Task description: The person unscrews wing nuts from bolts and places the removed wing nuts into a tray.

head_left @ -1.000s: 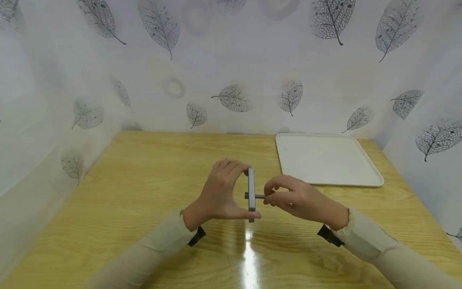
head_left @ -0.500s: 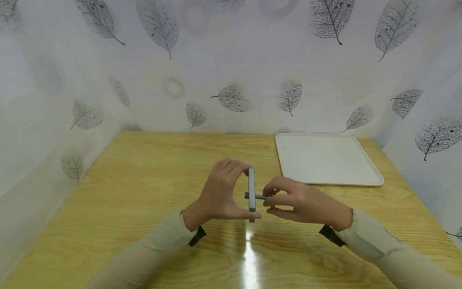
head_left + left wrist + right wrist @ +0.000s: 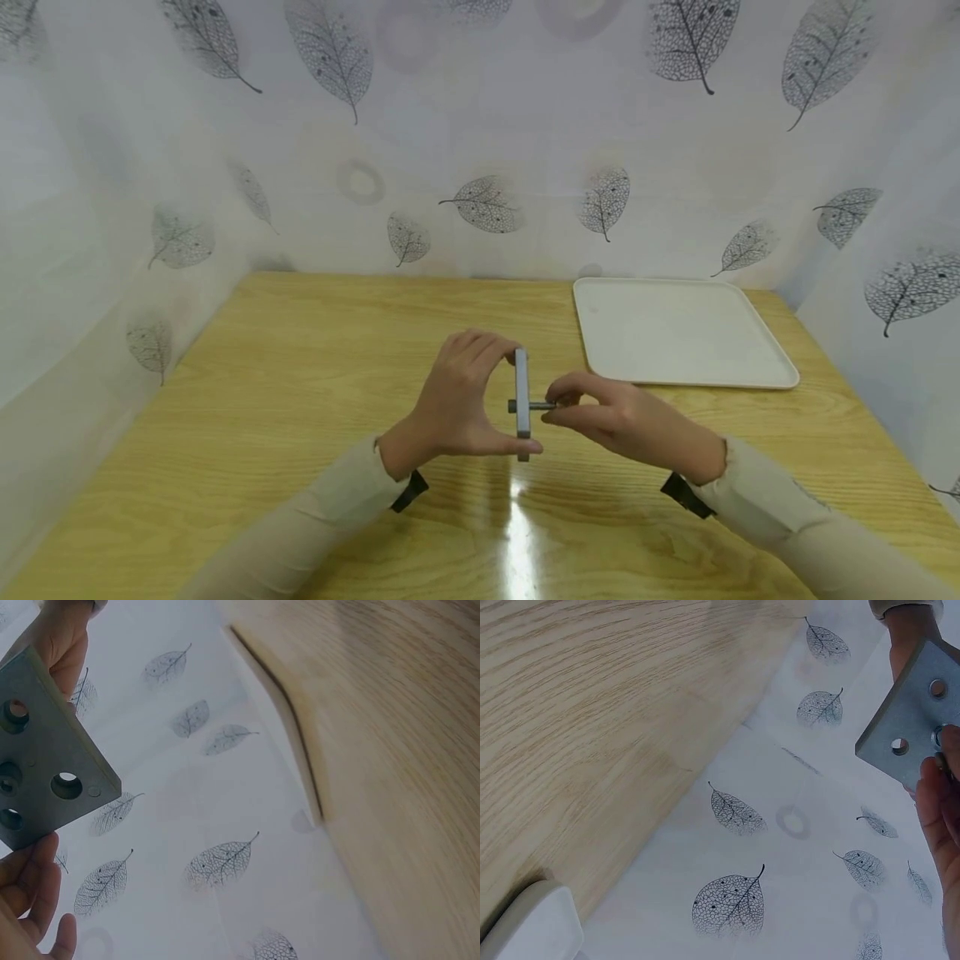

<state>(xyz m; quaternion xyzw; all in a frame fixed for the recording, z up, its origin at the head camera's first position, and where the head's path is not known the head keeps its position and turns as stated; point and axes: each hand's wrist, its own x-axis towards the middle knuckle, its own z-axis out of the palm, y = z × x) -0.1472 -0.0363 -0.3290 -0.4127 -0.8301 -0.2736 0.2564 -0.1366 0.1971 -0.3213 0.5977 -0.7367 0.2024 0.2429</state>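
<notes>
In the head view my left hand (image 3: 459,398) holds a grey metal plate (image 3: 522,383) on edge above the table, thumb below and fingers on top. The left wrist view shows several round holes through this plate (image 3: 56,750). A bolt (image 3: 537,406) passes through it, its head on the left side and its shank pointing right. Thumb and fingers of my right hand (image 3: 626,421) pinch the shank's right end. In the right wrist view a ring-shaped part (image 3: 937,737) sits around the shank against the plate; my fingers partly cover it.
A white rectangular tray (image 3: 675,333) lies at the back right of the wooden table (image 3: 337,358). White cloth (image 3: 480,117) printed with leaves hangs behind and on both sides. Light reflects off the table's front middle.
My right fingers spread around the bolt's end half a second ago and now close together on it again. The left hand and the plate stay in place.
</notes>
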